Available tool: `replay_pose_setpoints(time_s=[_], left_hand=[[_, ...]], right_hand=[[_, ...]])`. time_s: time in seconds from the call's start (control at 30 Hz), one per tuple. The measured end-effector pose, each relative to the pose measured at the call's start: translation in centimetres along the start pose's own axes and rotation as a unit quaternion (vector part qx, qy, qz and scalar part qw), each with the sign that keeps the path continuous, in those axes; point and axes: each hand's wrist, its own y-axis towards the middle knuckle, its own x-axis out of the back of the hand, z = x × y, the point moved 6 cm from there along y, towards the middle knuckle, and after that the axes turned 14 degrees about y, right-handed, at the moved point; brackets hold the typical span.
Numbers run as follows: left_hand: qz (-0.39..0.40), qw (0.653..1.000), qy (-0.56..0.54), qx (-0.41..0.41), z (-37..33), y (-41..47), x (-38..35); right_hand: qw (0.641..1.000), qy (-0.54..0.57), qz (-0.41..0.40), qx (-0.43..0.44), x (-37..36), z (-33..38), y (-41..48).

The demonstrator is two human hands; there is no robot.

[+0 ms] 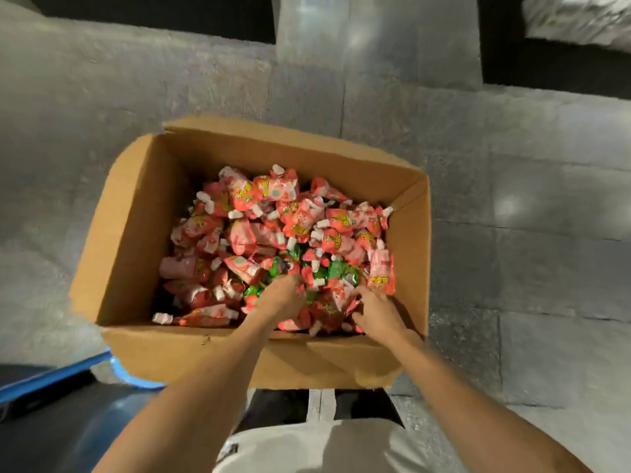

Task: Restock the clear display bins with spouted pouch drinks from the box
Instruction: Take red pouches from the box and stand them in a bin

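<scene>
cardboard box [129,233] standing open on the grey floor [512,199], seen from beside the person bent over it. the spouted pouches [273,216], the task's goods, lie in a loose heap inside the box, mostly red and pink with white caps. a few green pouches [336,271] show near the 5 o'clock part of the heap.

left hand [281,297]: reaching into the heap at 6 o'clock. its fingertips are buried among the pouches, so i cannot tell whether they are apart or closed on anything.

right hand [377,310]: at 5 o'clock, close to the near right corner. fingers and thumb are curled in on the edge of a red pouch [336,307].

a blue edge [51,378] lies at 8 o'clock, outside the box. no clear display bin can be made out from here.

step in hand, as i judge it: gathering a handful of pouches, with none yet lifted out. the next move likely calls for a firm hold with both hands, a straight lift over the box wall, and a carry to the bins without shedding the slippery pouches.
</scene>
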Motion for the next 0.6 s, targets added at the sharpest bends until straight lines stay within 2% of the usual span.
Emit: replay_pose_setpoints(time_s=[0.1,0.37,0.6], left_hand=[[0.020,0.999,-0.024,0.040,0.0,1.6,-1.1],[0.033,0.996,-0.014,0.078,-1.2,2.8,-3.1],[0.032,0.998,-0.026,0.046,-0.1,2.7,-3.6]], right_hand=[[0.994,-0.090,0.054,0.024,-1.5,-0.6,2.6],[0.972,-0.207,0.082,0.079,-2.3,-0.5,5.3],[0.977,-0.181,0.066,0.088,-2.0,-0.7,6.1]])
